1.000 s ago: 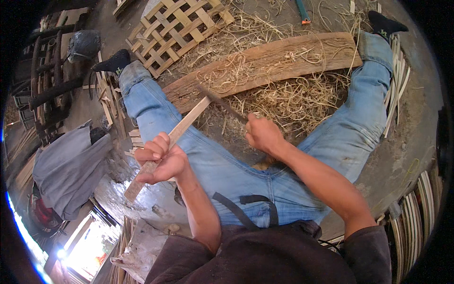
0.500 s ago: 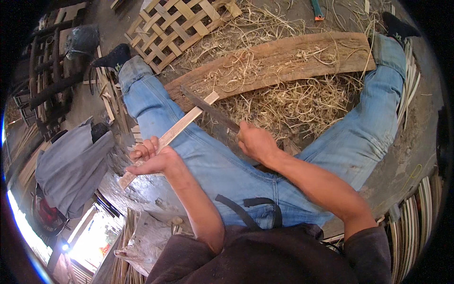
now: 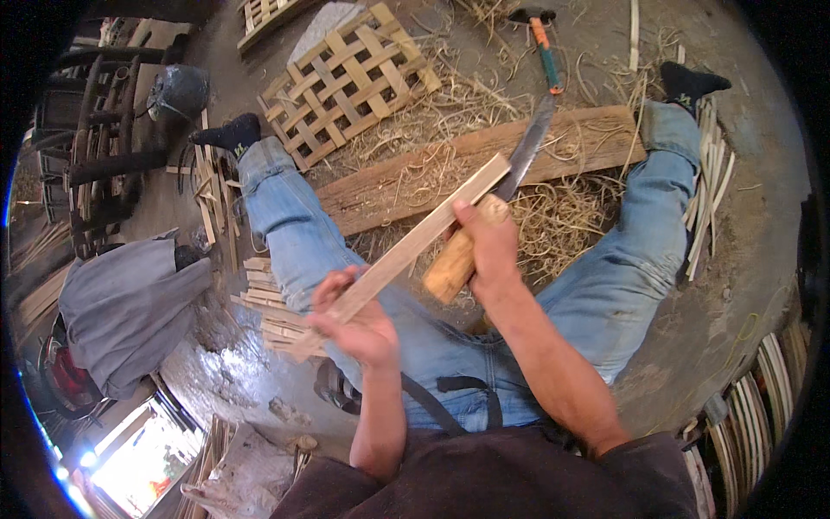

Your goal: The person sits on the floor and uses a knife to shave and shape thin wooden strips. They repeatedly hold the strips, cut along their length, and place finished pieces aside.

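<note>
A pale, flat strip of wood or bamboo [image 3: 415, 244] slants up to the right across my lap. My left hand [image 3: 367, 333], slightly blurred, holds its lower end between thumb and fingers. In my right hand [image 3: 494, 246] is a knife with a thick wooden handle [image 3: 450, 266] and a curved dark blade [image 3: 530, 143], which points away from me. The thumb side of that hand also touches the strip near its upper end, where the strip covers part of the blade. Beyond both hands, a broad wooden plank [image 3: 372, 192] lies across between my lower legs.
Curly shavings [image 3: 566, 225] cover the ground around the plank. Past it are a woven slat panel [image 3: 350, 86] and a hammer [image 3: 547, 60] with an orange and green handle. Cut strips [image 3: 275, 298] lie beside my left thigh; long slats [image 3: 713, 186] lie beyond my right leg.
The right hand has turned the knife from across the strip to pointing away, and now touches the strip too. The left hand and strip have shifted right. The view has tilted farther out.
</note>
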Tool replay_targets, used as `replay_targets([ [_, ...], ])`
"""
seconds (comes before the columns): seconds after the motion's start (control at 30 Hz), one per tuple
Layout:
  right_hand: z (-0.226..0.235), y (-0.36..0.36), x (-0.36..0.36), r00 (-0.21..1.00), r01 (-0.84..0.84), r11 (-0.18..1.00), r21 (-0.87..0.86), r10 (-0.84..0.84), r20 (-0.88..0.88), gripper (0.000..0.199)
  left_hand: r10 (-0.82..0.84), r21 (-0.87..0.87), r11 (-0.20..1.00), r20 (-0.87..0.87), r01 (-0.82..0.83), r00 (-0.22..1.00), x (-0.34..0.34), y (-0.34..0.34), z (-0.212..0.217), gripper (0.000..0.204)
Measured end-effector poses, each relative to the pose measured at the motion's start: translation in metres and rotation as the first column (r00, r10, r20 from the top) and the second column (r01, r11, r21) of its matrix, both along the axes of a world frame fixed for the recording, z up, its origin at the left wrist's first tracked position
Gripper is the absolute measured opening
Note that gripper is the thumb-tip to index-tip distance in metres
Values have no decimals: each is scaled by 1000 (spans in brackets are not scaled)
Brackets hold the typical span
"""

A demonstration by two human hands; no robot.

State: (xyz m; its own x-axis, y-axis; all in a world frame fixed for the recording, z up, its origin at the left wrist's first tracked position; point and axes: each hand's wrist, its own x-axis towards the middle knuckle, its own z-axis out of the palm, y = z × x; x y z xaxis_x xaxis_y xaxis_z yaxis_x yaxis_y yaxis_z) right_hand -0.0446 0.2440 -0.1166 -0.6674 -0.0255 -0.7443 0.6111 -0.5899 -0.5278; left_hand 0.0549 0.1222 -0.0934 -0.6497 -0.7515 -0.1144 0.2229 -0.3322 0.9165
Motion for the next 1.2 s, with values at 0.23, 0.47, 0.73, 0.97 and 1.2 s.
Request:
replay_targets([
  [0.23,49,48,-34,868,-3,981,192,98,-487,32,-874,233,354,428,906,232,55,-1,41,66],
  [0.47,91,30,-31,642,-213,957,197,289,-710,42,-369,-639,665,169,386,914,-84,9,122,38],
  [0.73,93,45,-12,684,-118,887,446,399,-611,38,-179,-700,708,-51,93,982,-92,-10,137,19],
  [0.97,52,68,42,605,-265,552,791,734,-309,40,69,-757,650,-37,-73,997,-54,-34,74,21],
  [1.2,56,47,47,466,-537,449,714,864,-192,43,46,-779,626,-7,-34,999,-53,-43,67,20],
])
